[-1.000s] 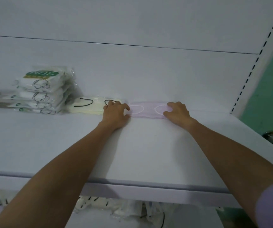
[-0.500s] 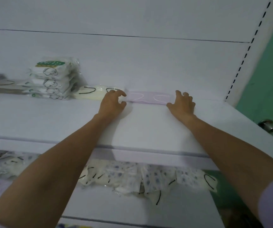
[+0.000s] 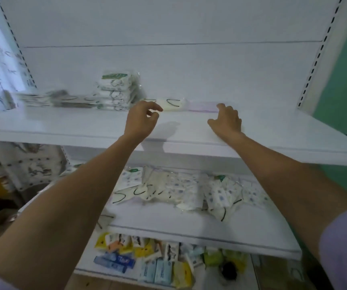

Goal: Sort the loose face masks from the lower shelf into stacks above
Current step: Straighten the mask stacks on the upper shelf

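Head view showed loose face masks [image 3: 179, 191] heaped on the lower shelf [image 3: 189, 222], a lilac mask [image 3: 203, 106] lying on the upper shelf [image 3: 64, 124]. Both arms reached up; left hand [image 3: 141, 122] and right hand [image 3: 227, 121] hung near it, fingers loosely curled, holding nothing.

smooth painted white shelf [image 3: 273, 130], glossy plastic-wrapped mask packs [image 3: 117, 88]
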Available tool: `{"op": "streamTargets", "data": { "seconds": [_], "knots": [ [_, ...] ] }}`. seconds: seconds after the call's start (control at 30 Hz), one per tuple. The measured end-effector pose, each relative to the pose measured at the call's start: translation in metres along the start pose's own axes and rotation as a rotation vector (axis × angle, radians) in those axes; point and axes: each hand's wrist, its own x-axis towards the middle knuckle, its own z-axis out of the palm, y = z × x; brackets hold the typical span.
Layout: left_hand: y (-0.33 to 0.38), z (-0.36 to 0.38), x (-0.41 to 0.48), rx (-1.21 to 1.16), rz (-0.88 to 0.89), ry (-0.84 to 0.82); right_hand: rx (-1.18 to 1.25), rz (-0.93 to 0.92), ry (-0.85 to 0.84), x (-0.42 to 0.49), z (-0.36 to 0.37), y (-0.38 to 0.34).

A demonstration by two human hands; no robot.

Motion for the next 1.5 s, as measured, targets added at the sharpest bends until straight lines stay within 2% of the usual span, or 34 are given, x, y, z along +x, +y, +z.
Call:
{"op": "streamTargets", "data": {
  "seconds": [0.1,0.3,0.47,0.7,0.9,1.27,1.5],
  "knots": [
    [-0.011,-0.033,-0.039,0.009,-0.048,0.007,0.121,-0.074,0.078,-0.043,0.006,-0.017],
    [-0.058,-0.089,-0.112,0.104,-0.195,0.069,0.2,-0.223,0.075,-0.116,0.029,-0.074],
    [-0.117,-0.138,-0.17,0.201,-0.328,0.045,0.219,-0.285,-0.161,-0.154,0.078,-0.123],
    [-0.182,-0.214,-0.225,0.347,-0.57,0.126,0.312,-0.352,-0.466,-0.19,0.167,-0.201],
    [-0.241,-0.221,-0.236,0.373,-0.679,0.139,0.277,-0.388,-0.648,-0.198,0.25,-0.243],
    [-0.368,-0.195,-0.233,0.294,-0.93,0.076,0.236,-0.311,-0.895,-0.168,0.412,-0.297],
    [-0.45,-0.204,-0.219,0.296,-1.011,-0.002,0.173,-0.14,-0.992,-0.167,0.483,-0.308]
  ]
}}
